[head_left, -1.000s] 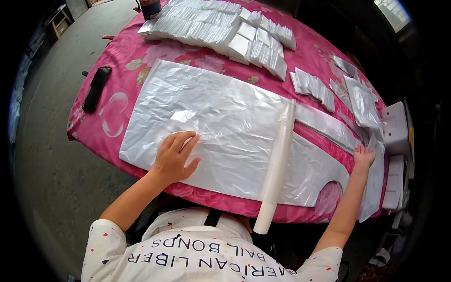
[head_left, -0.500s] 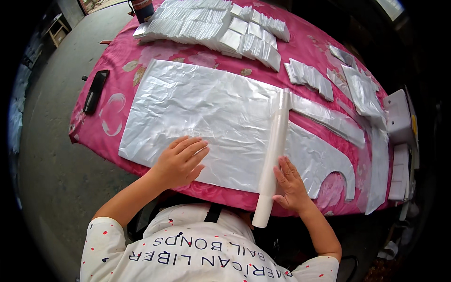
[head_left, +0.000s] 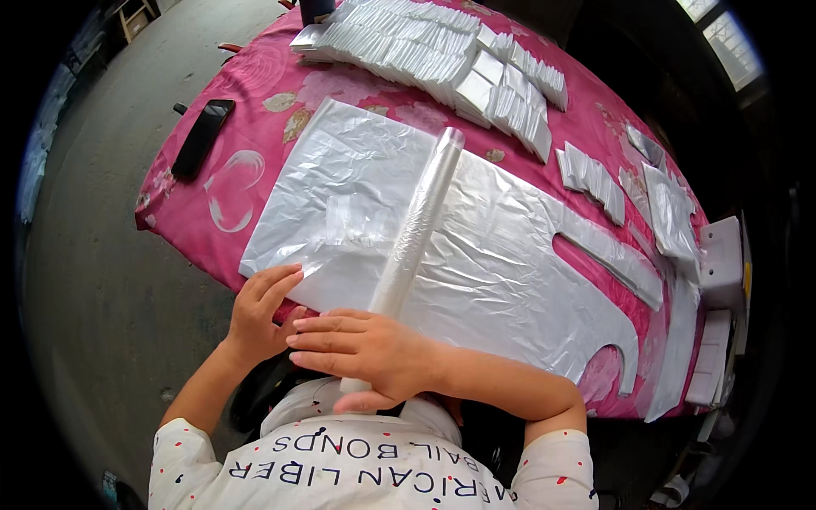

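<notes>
A thin whitish plastic sheet (head_left: 493, 255) with curved cut-outs and strap-like ends at its right lies flat and wrinkled before me. Across its middle rests a long, glossy, pale tube (head_left: 416, 225), slanting toward me; its near end sticks out past the table edge. My right hand (head_left: 374, 350) lies over the near part of the tube with fingers stretched to the left. My left hand (head_left: 262, 313) is at the sheet's near left edge, fingers apart and bent a little, touching or just above the plastic. The fingertips of both hands are close together.
Stacks of folded plastic packets (head_left: 408, 47) line the far side of the pink flowered tablecloth (head_left: 212, 153). A smaller bunch of packets (head_left: 595, 183) and loose plastic pieces (head_left: 671, 208) lie at the right, by a white box (head_left: 722, 255). A black phone (head_left: 202, 138) lies at left.
The tube has moved left from the sheet's right part to its middle, and my right hand has gone left with it. My left hand has shifted left and back toward the table edge.
</notes>
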Demonstrator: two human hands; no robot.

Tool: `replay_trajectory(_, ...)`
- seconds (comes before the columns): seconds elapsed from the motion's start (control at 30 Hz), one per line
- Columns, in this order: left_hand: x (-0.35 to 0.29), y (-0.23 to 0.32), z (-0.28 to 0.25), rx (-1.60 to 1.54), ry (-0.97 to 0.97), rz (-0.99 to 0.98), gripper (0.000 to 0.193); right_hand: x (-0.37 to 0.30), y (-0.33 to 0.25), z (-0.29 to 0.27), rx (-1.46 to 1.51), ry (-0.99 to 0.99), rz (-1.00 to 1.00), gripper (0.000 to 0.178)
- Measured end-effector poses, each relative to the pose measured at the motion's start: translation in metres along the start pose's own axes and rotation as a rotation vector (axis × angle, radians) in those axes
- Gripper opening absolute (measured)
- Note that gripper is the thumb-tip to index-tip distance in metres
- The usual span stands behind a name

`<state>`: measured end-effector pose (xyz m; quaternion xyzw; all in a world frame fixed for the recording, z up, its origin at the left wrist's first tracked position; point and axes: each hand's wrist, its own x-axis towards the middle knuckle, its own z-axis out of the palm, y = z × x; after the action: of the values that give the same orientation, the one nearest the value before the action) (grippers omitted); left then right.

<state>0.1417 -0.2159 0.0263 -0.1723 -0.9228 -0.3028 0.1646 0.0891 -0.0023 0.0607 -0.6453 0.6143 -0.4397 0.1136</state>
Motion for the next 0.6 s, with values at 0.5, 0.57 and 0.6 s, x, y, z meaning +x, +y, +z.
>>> replay_trajectory(0.5,-0.039,-0.003,-0.018,-0.290,0.029,-0.365,0.052,0.070,0.122,-0.021,-0.647,-0.095,0.328,0.056)
replay_trajectory(0.57,-0.039,-0.001,-0.019,-0.209,-0.010,-0.468,0.061,0.095,0.131,-0.008,-0.669,-0.042,0.363,0.056)
replay_trajectory(0.6,-0.037,0.002,-0.018,-0.169,-0.032,-0.518,0.065,0.104,0.137,-0.001,-0.666,0.030,0.376,0.056)
